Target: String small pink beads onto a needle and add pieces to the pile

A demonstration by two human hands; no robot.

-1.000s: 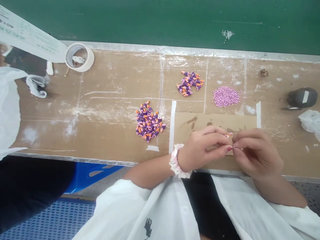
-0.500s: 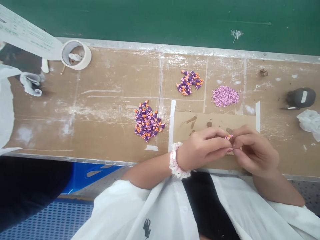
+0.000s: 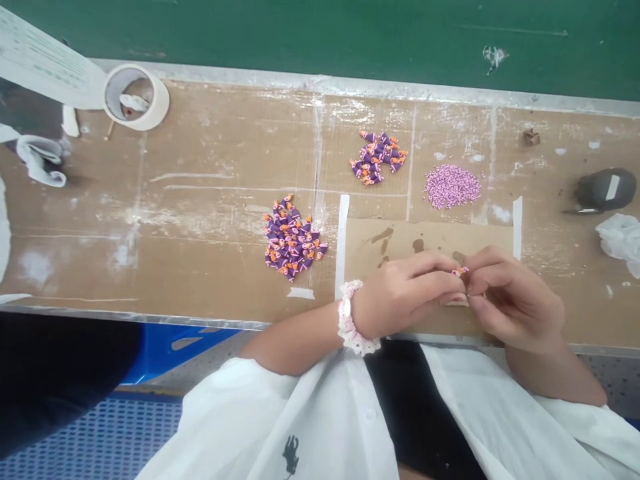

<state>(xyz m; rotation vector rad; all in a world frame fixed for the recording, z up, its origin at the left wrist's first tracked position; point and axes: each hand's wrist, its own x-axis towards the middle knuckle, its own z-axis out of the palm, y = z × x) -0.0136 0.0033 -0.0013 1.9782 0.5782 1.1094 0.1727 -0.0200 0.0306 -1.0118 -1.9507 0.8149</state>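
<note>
My left hand (image 3: 407, 293), with a lacy scrunchie (image 3: 351, 319) round its wrist, pinches a small pink-and-orange piece (image 3: 459, 271); most of it is hidden by the fingers. Against it, my right hand (image 3: 523, 300) has thumb and forefinger pressed together, and what they hold is too small to make out. Both hands are over a taped-down cardboard sheet (image 3: 363, 257). Beyond them lies a heap of tiny pink beads (image 3: 453, 187). A pile of small purple-and-orange pieces (image 3: 379, 158) sits left of the beads, and a larger pile of similar pieces (image 3: 293, 240) lies nearer my left forearm.
At the far left stands a roll of white tape (image 3: 161, 107), beside a printed sheet (image 3: 50, 63) and crumpled white material (image 3: 43, 160). On the right are a rounded black object (image 3: 606, 189) and crumpled thin plastic (image 3: 620, 240). A blue stool (image 3: 170, 353) shows below the table edge.
The view has shifted slightly. Both hands stay together at nearly the same spot, with only small finger movement around the piece.
</note>
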